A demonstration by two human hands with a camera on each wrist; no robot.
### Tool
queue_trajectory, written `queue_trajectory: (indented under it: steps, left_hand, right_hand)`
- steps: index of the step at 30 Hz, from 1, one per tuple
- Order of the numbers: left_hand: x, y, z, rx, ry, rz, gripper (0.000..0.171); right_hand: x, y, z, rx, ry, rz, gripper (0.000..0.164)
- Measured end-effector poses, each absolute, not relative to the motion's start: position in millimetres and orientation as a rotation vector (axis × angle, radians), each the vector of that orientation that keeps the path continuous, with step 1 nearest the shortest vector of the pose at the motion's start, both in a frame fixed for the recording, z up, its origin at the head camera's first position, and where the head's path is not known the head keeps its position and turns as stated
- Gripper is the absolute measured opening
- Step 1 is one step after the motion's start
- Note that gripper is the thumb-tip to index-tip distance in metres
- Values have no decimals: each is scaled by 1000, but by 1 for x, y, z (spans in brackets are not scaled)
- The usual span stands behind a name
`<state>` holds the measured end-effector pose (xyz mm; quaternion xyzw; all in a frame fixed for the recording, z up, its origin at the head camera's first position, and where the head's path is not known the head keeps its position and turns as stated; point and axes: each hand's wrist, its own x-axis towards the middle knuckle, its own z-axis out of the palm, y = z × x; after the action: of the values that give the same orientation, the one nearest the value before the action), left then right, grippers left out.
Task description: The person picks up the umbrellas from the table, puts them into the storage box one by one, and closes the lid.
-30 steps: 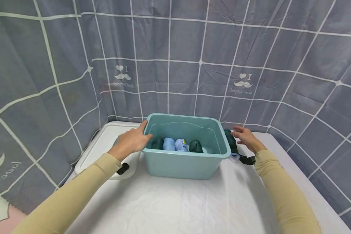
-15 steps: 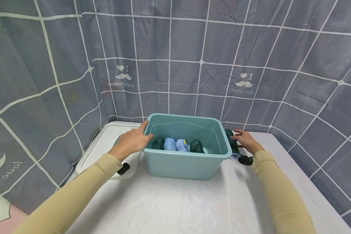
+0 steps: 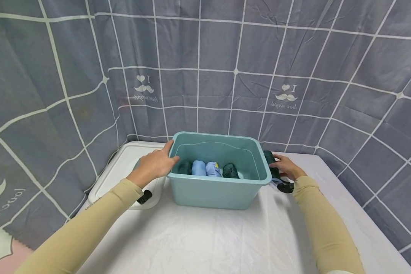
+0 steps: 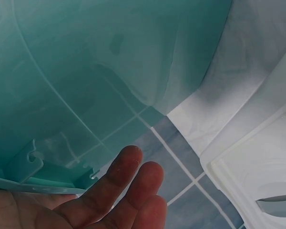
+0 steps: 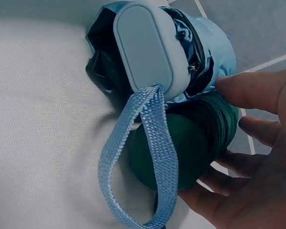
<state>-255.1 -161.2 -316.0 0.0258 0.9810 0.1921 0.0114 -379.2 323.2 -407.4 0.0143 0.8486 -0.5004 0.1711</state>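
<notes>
At the left end of the teal storage bin (image 3: 210, 194), my left hand (image 3: 154, 167) holds the rim, thumb over it and fingers on the outer side. Several folded umbrellas lie in the bin, among them a light blue one (image 3: 198, 168) and a dark green one (image 3: 230, 171). To the right of the bin, my right hand (image 3: 285, 167) grips another dark green folded umbrella (image 5: 181, 148), thumb on top and fingers beneath. Against it lies a light blue umbrella (image 5: 219, 43) with a pale handle (image 5: 145, 47) and a looped wrist strap (image 5: 164, 162).
A white lid (image 3: 120, 169) lies on the table left of the bin, partly behind my left arm. White cloth covers the table (image 3: 219, 239). A grey checked curtain (image 3: 215, 91) stands close behind the bin and along both sides.
My right hand has moved slightly left and down onto the dark green umbrella beside the bin, and its fingers have closed around it. The left hand has stayed at the bin's rim.
</notes>
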Motion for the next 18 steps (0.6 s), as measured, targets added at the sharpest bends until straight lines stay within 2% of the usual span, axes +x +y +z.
queue_trajectory:
  steps: [18]
  left_hand:
    - [-255,-161,-317,76,3052,600,77]
  right_hand:
    - [-377,319,-407,108,2481,-1259,84]
